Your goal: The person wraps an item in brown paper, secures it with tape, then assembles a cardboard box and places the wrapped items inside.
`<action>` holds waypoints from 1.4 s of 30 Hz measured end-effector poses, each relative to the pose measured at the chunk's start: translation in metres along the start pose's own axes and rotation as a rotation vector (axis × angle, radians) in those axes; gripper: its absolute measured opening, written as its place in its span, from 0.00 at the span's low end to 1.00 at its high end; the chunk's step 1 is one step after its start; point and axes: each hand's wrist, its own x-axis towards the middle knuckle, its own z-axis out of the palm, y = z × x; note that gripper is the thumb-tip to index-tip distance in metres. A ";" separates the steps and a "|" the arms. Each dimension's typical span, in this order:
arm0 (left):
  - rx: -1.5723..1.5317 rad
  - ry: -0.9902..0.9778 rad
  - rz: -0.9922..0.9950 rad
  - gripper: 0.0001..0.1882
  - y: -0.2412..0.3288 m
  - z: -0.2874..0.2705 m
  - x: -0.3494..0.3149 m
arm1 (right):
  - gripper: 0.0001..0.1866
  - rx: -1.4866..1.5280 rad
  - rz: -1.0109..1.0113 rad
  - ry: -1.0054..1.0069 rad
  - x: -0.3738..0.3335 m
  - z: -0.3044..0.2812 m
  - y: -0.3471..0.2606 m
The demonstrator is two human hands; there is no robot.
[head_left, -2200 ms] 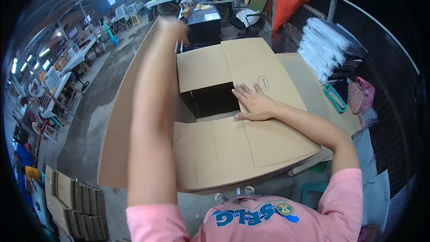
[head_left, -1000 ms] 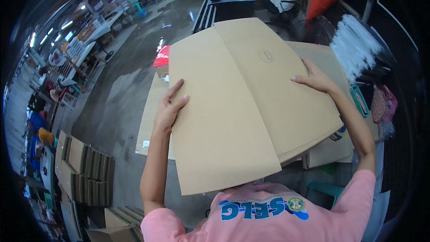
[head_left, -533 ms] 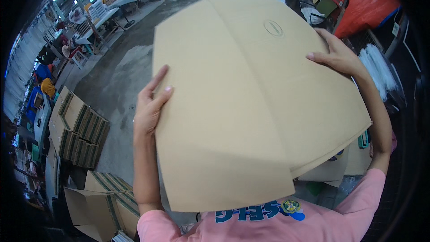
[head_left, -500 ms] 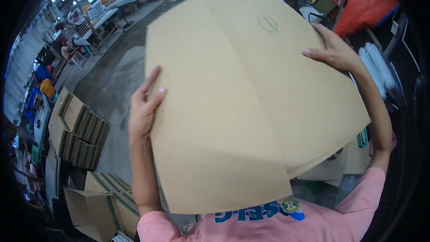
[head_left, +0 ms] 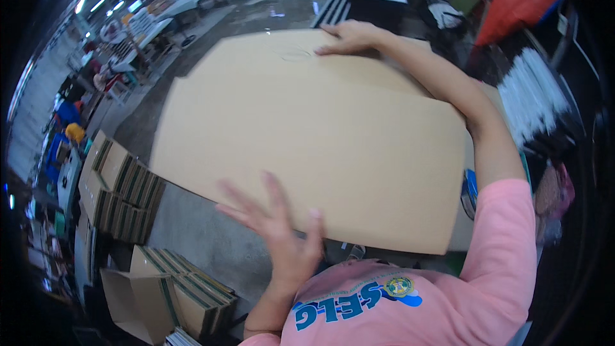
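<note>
A large flat sheet of brown cardboard [head_left: 307, 128], seemingly a flattened box, is held up in front of me, with a faint drawn oval near its far edge. My right hand [head_left: 352, 37] reaches across and grips that far edge, thumb on the upper face and the other fingers partly hidden. At the near edge, my left hand [head_left: 282, 230] has its fingers spread over the cardboard, slightly smeared by motion. Whether its palm presses the edge is hard to see.
Bundles of flattened cartons [head_left: 122, 192] are stacked at the left, with more cartons [head_left: 186, 288] below them. White rod-like pieces [head_left: 535, 96] stand at the right near a red sack [head_left: 522, 0]. A dark table [head_left: 371, 6] lies beyond the cardboard.
The cardboard has turned and come lower. My right hand has moved left along with its far edge; my left hand has left the left side and come to the near edge, fingers spread.
</note>
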 end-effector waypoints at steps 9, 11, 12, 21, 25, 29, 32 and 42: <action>0.317 -0.406 -0.024 0.48 -0.132 0.039 0.150 | 0.42 -0.070 -0.101 0.103 -0.025 0.063 0.028; 0.313 -0.336 -0.213 0.50 -0.189 0.051 0.205 | 0.41 -0.093 -0.215 0.138 -0.032 0.067 0.034; 0.245 -0.295 -0.309 0.51 -0.203 0.051 0.222 | 0.40 -0.099 -0.235 0.081 -0.045 0.062 0.033; -0.225 -0.270 -0.107 0.43 -0.221 0.094 0.330 | 0.33 1.099 0.304 0.868 -0.171 0.094 0.061; -0.200 -0.303 -0.027 0.42 -0.251 0.126 0.380 | 0.24 0.794 0.245 0.738 -0.164 0.092 0.052; -0.288 -0.284 0.141 0.33 -0.214 0.134 0.372 | 0.22 0.995 0.377 0.871 -0.206 0.075 0.058; -0.316 -0.299 0.140 0.26 -0.227 0.126 0.369 | 0.20 0.996 0.318 0.928 -0.237 0.059 0.054; -0.547 -0.483 0.081 0.28 -0.239 0.130 0.383 | 0.25 0.207 0.191 0.539 -0.258 0.065 -0.047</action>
